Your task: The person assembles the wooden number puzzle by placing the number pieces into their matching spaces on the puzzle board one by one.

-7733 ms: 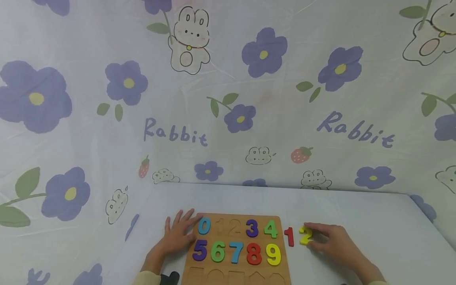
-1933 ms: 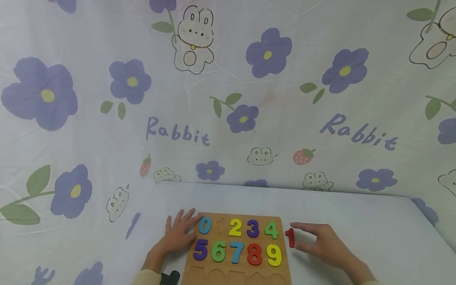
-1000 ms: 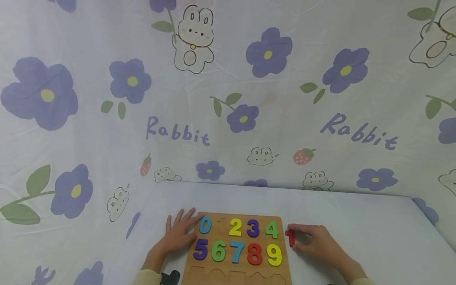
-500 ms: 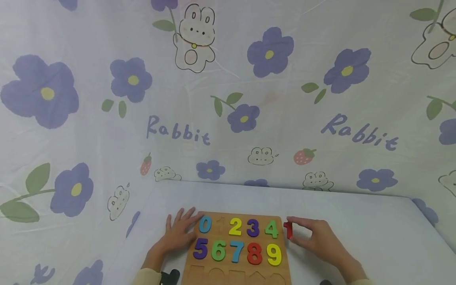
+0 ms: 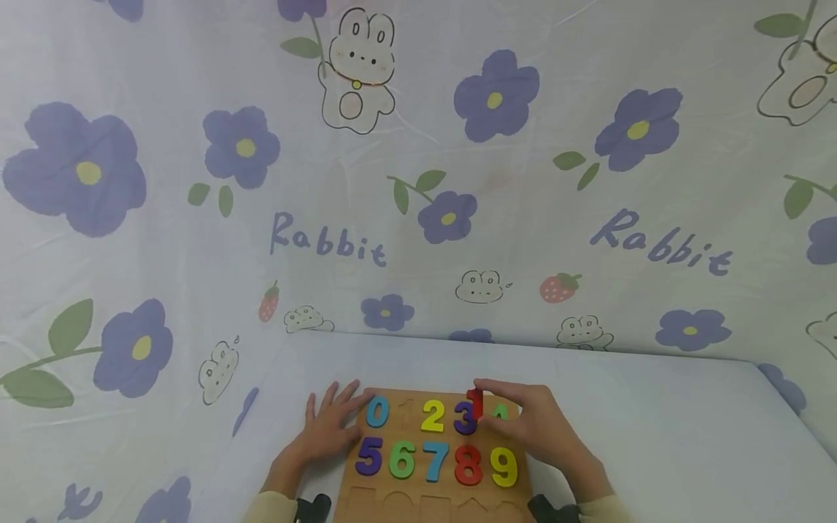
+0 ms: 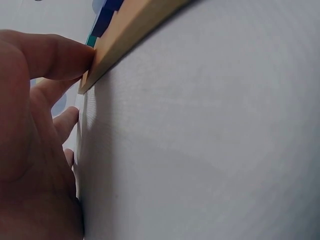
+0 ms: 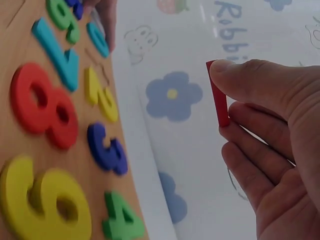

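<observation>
My right hand (image 5: 543,425) pinches a red number 1 piece (image 5: 476,404) between thumb and fingers. It holds the piece above the wooden number board (image 5: 386,485), over the purple 3 (image 5: 465,418) and the partly hidden green 4 (image 5: 500,412). In the right wrist view the red piece (image 7: 218,95) is seen edge-on, apart from the board. My left hand (image 5: 327,434) rests at the board's upper left with fingers spread. Its thumb (image 6: 65,56) touches the board's side. An unfilled 1-shaped recess (image 5: 405,412) lies between the blue 0 (image 5: 377,412) and yellow 2 (image 5: 433,416).
Numbers 5 to 9 fill the board's second row, among them the red 8 (image 5: 468,465). Below them are unfilled shape recesses (image 5: 434,506). The board lies on a white table (image 5: 654,414), with a flower-and-rabbit patterned cloth (image 5: 523,218) behind.
The yellow 2 has gone from the table into its recess. My right hand has since picked up the red 1 and carried it leftward over the board. The left hand has stayed put.
</observation>
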Tool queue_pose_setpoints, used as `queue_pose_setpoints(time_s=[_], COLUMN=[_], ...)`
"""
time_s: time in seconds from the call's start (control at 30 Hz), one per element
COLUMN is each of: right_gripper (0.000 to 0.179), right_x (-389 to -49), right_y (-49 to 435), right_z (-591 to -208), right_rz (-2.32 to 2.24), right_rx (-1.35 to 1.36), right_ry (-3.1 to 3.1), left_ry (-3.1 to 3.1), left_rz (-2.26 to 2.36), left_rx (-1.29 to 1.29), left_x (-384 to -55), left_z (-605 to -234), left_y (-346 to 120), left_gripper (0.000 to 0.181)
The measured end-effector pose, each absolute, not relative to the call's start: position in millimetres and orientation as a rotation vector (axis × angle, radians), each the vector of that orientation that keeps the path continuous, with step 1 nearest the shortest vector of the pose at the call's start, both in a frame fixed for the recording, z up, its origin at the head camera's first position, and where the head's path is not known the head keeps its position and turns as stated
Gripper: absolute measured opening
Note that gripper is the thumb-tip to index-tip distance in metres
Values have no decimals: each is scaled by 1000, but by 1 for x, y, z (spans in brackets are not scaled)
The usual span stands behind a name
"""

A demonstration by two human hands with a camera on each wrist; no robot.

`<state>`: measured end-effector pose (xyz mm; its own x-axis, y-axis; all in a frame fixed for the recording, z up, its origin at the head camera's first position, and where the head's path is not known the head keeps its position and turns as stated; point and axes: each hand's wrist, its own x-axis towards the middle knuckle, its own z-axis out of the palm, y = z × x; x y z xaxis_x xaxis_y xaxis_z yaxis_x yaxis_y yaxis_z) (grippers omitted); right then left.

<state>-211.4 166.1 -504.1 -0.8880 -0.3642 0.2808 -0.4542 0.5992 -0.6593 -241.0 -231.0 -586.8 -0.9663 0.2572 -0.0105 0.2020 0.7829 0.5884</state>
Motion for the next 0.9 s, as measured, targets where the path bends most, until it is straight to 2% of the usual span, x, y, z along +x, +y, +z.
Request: queue_pose_setpoints(time_s=[0.5, 0.9], right_gripper=[51, 49], right_x=[-228, -239], right_y=[107, 78], right_z=[-493, -508], right_rz=[1214, 1208], right_rx=[902, 911], right_ry=[-2597, -2711], left_ry=[2885, 2920], left_rz=[955, 962], left_rx=[399, 410], left_x=[-240, -241], left_z=[-583, -591], left_y=[-231, -231], left_gripper=[72, 71])
